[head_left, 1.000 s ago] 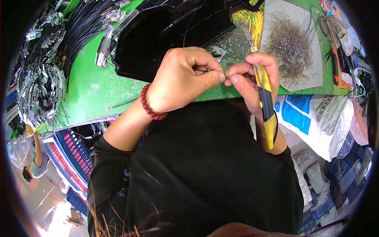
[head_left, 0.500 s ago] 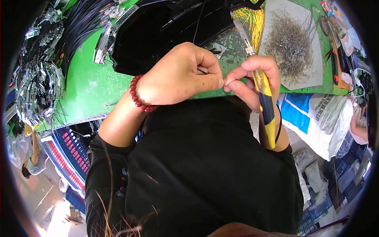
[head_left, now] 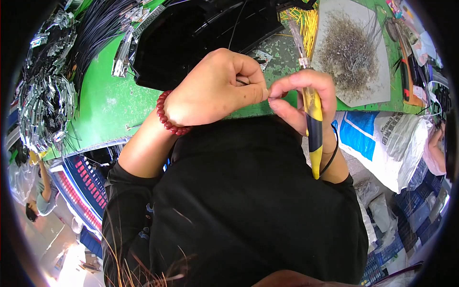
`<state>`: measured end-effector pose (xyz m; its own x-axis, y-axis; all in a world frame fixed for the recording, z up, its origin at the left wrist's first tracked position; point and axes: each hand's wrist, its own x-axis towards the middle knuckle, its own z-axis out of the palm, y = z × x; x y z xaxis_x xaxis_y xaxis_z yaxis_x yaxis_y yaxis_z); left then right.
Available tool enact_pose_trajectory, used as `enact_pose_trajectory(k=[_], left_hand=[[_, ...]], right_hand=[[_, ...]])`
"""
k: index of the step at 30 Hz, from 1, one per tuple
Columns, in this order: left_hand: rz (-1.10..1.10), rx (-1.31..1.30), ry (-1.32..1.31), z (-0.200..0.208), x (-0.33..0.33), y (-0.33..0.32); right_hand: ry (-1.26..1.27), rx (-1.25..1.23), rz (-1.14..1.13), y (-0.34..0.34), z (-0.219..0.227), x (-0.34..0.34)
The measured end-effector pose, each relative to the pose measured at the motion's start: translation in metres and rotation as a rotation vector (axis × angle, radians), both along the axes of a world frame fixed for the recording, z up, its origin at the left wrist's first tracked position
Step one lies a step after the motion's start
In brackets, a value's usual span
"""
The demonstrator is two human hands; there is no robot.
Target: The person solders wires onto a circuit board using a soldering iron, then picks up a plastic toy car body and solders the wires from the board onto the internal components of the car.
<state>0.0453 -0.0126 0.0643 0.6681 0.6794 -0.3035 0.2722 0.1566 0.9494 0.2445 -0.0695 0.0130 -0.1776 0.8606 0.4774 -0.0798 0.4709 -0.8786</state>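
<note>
My left hand [head_left: 222, 86], with dark red beads round its wrist, is closed in a pinch over the near edge of the green table. A short piece of thin black wire [head_left: 242, 82] shows inside its curled fingers. Close to its fingertips is my right hand [head_left: 313, 91], which carries a soldering iron [head_left: 314, 124] with a yellow and black handle. The iron stands nearly upright between the fingers, metal end [head_left: 296, 40] pointing away from me. Right thumb and forefinger meet around something too small to make out. A black cord [head_left: 333, 155] hangs beside the right wrist.
A large black plastic tray [head_left: 177, 48] lies just beyond my left hand. Clear strips with wires [head_left: 48, 100] heap at the left. Yellow wires [head_left: 306, 24] and a grey sheet [head_left: 377, 93] bearing dark scraps lie at right, near pliers [head_left: 405, 86]. Other people [head_left: 45, 191] are at the edges.
The iron's lower end has swung left and its metal end slightly right. My right thumb and forefinger have shifted a little left and parted slightly. My left hand has barely moved.
</note>
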Motion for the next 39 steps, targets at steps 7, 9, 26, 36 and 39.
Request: enact_pose_trajectory(k=[7, 9, 26, 36, 39], left_hand=[[-0.027, 0.048, 0.030, 0.002, 0.000, -0.001], [0.008, 0.164, 0.121, 0.003, 0.001, -0.004], [0.104, 0.908, 0.193, -0.035, 0.030, 0.002], [0.061, 0.848, 0.248, -0.035, 0.032, 0.004], [0.066, 0.851, 0.259, -0.035, 0.032, 0.004]], right_hand=[[0.014, -0.090, 0.163, 0.004, -0.008, 0.009], [-0.049, -0.062, 0.119, 0.004, -0.003, 0.008], [0.173, -0.285, -0.807, -0.070, -0.018, 0.149], [0.155, -0.190, -0.948, -0.052, -0.015, 0.161], [0.024, -0.189, -1.000, -0.047, -0.020, 0.159]])
